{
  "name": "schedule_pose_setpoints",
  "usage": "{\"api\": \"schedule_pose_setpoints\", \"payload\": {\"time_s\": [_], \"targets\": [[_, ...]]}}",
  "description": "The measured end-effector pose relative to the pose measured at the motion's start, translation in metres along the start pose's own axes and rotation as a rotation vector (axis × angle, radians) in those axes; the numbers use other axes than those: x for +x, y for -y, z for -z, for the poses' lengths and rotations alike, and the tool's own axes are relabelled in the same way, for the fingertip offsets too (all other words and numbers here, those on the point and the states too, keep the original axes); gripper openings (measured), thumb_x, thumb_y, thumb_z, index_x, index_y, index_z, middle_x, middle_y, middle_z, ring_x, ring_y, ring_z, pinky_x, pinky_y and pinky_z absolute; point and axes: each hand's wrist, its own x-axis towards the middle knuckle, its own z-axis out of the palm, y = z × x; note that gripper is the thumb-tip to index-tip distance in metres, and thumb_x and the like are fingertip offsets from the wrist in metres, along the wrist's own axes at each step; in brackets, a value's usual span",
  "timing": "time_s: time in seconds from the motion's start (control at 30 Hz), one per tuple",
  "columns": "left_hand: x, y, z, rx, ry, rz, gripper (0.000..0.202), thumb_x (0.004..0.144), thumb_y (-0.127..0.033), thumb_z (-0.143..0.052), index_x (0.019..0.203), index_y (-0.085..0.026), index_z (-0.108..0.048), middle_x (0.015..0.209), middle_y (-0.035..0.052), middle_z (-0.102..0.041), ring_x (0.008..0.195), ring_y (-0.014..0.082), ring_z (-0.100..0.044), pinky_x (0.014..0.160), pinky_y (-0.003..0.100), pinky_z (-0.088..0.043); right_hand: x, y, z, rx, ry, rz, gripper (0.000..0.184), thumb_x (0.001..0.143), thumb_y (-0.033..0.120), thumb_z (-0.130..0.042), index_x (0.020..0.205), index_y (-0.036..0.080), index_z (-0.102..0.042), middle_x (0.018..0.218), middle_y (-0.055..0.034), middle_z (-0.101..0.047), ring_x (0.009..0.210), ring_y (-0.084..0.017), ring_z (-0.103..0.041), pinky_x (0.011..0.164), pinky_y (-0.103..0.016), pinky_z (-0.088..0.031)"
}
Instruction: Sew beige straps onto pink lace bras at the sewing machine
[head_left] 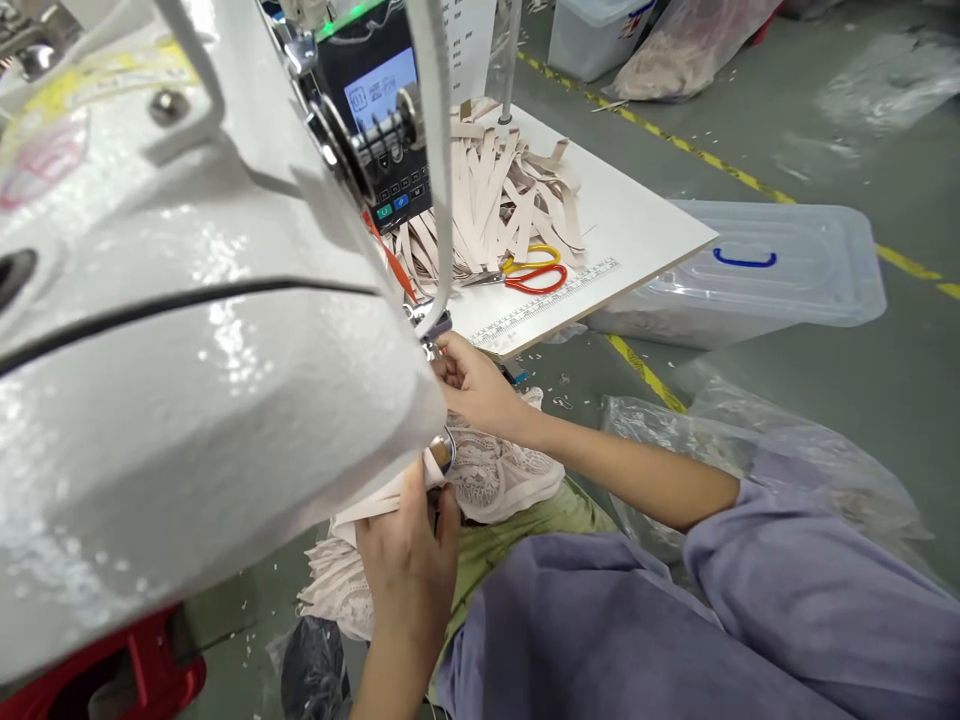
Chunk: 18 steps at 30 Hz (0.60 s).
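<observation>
The white head of a sewing machine [187, 330] fills the left of the view and hides the needle area. My left hand [409, 560] sits just below the machine head, fingers closed on a pale pink fabric piece [375, 512]. My right hand [472, 385] reaches in under the machine from the right, fingers curled at the spot where a pink strap [442, 180] comes down to the metal foot. Pale lace fabric [495, 475] lies bunched in my lap between the two hands.
A pile of cut pink strips [502, 200] and scissors with red and yellow handles [532, 272] lie on the white table [645, 235]. The machine's control panel [379, 95] is lit. A clear plastic bin [757, 275] and plastic bags [750, 440] sit on the floor at right.
</observation>
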Motion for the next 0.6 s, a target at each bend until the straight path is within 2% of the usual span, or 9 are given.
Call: {"api": "schedule_pose_setpoints", "payload": {"time_s": [0.1,0.27,0.4,0.47,0.53,0.6], "targets": [[-0.006,0.004,-0.001,-0.002,-0.038,0.012,0.064,0.09,-0.029,-0.063,0.149,-0.018,-0.041,0.132,0.0206,-0.063,0.13,0.0395,-0.054,0.1,0.053,-0.048,-0.009,-0.001,0.002,0.146,-0.032,-0.069,0.04,0.09,0.038,-0.062,0.125,0.021,-0.053,0.114,-0.006,-0.061,0.065,-0.009,-0.051,0.063,-0.025,-0.048],[-0.017,0.009,-0.014,-0.02,-0.13,0.114,0.092,0.088,-0.044,-0.066,0.157,-0.008,-0.017,0.145,0.0311,-0.047,0.129,0.0431,-0.053,0.098,0.052,-0.05,-0.03,-0.004,0.004,0.235,-0.018,-0.174,0.033,0.091,0.042,-0.063,0.115,0.021,-0.055,0.11,-0.0053,-0.059,0.085,-0.013,-0.058,0.078,-0.028,-0.051],[-0.03,-0.006,-0.022,-0.036,-0.096,0.152,0.096,0.089,-0.041,-0.066,0.159,-0.011,-0.008,0.15,0.032,-0.041,0.133,0.0435,-0.05,0.097,0.053,-0.052,-0.059,0.001,0.006,0.251,0.047,-0.239,0.032,0.089,0.047,-0.065,0.103,0.02,-0.054,0.095,-0.0026,-0.059,0.081,-0.014,-0.057,0.074,-0.028,-0.05],[-0.041,-0.023,-0.021,-0.039,-0.068,0.07,0.094,0.09,-0.035,-0.065,0.159,-0.013,-0.005,0.147,0.0318,-0.045,0.131,0.0427,-0.053,0.093,0.053,-0.055,-0.075,0.008,0.009,0.226,0.13,-0.232,0.035,0.086,0.047,-0.068,0.103,0.019,-0.056,0.095,-0.0035,-0.062,0.083,-0.016,-0.059,0.074,-0.029,-0.051],[-0.052,-0.039,-0.015,-0.081,-0.005,-0.071,0.09,0.091,-0.032,-0.064,0.159,-0.012,-0.009,0.14,0.0301,-0.054,0.125,0.0403,-0.059,0.089,0.05,-0.058,-0.091,0.015,0.015,0.187,0.176,-0.23,0.032,0.088,0.046,-0.067,0.102,0.018,-0.06,0.096,-0.005,-0.065,0.088,-0.018,-0.061,0.075,-0.03,-0.052],[-0.059,-0.051,-0.004,-0.213,0.051,-0.167,0.08,0.092,-0.029,-0.062,0.156,-0.011,-0.018,0.123,0.0234,-0.068,0.11,0.0326,-0.069,0.082,0.041,-0.061,-0.102,0.021,0.022,0.145,0.062,-0.262,0.027,0.092,0.044,-0.06,0.099,0.018,-0.065,0.094,-0.0049,-0.068,0.085,-0.018,-0.062,0.072,-0.029,-0.051]]}}
